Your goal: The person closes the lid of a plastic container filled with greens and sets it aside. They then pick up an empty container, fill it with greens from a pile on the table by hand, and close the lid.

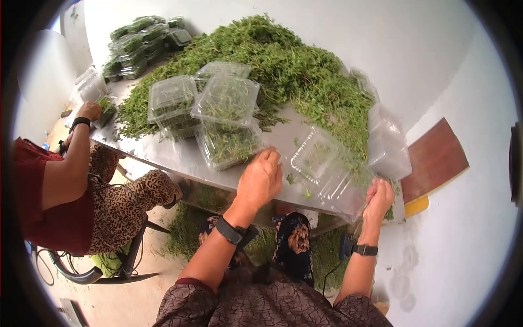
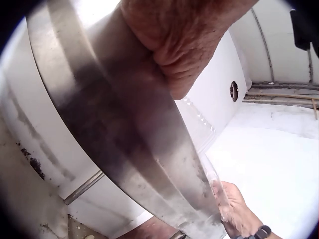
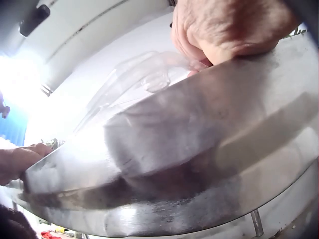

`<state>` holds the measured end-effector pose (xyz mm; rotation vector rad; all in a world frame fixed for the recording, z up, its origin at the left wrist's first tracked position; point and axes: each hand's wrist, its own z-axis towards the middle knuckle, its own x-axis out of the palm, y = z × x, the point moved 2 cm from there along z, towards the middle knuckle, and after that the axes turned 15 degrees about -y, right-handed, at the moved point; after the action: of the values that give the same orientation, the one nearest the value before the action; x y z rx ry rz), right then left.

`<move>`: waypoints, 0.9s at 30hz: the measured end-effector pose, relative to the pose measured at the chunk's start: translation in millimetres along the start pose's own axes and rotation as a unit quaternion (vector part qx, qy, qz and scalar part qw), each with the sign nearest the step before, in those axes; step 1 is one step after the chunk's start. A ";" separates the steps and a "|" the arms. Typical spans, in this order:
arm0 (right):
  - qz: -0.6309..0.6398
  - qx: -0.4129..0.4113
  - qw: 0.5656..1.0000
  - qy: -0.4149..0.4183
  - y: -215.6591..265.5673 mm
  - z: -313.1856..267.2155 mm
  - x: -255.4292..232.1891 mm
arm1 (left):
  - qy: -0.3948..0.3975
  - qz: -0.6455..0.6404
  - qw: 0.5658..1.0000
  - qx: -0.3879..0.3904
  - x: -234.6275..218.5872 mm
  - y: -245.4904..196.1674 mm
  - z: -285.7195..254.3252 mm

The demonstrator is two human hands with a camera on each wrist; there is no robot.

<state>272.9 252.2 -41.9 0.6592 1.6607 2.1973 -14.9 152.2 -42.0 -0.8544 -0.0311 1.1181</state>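
Note:
An unfolded clear plastic container [image 1: 327, 171] lies at the table's near edge, a few green sprigs showing at it. My right hand [image 1: 378, 199] pinches its right edge; the right wrist view shows the clear plastic [image 3: 144, 74] beside my right hand [image 3: 229, 30]. Left of it, my left hand [image 1: 259, 180] is at the table edge with loosely bent fingers, close to the corner of a filled container [image 1: 229, 144]. In the left wrist view the fingertips of my left hand [image 2: 187, 40] are hidden.
Leafy greens [image 1: 278, 60] are heaped across the table [image 1: 212, 177]. Filled containers [image 1: 171, 101] stand in front of the heap, more [image 1: 139, 43] at the back left. Nested clear containers [image 1: 388, 141] stand at right. Another person [image 1: 60, 191] sits at left, a hand at a container.

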 end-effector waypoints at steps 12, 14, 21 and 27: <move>-0.002 -0.033 0.999 -0.002 1.7 -9.0 -0.5 | 0.015 0.005 0.999 -0.039 -8.0 3.8 4.8; -0.001 -0.031 0.999 0.010 2.4 -9.2 -1.4 | 0.017 0.013 0.998 -0.053 -9.1 6.6 7.0; 0.013 -0.033 0.999 0.007 1.6 -9.4 -0.2 | -0.003 0.021 1.000 0.022 -14.3 25.0 11.1; -0.007 -0.035 0.999 0.008 4.4 -11.0 -2.1 | 0.065 -0.004 0.983 0.174 -34.9 12.3 3.3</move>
<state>269.0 240.9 -40.5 0.6099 1.5838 2.2455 -42.2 128.4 -34.0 -0.6112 0.2623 1.0197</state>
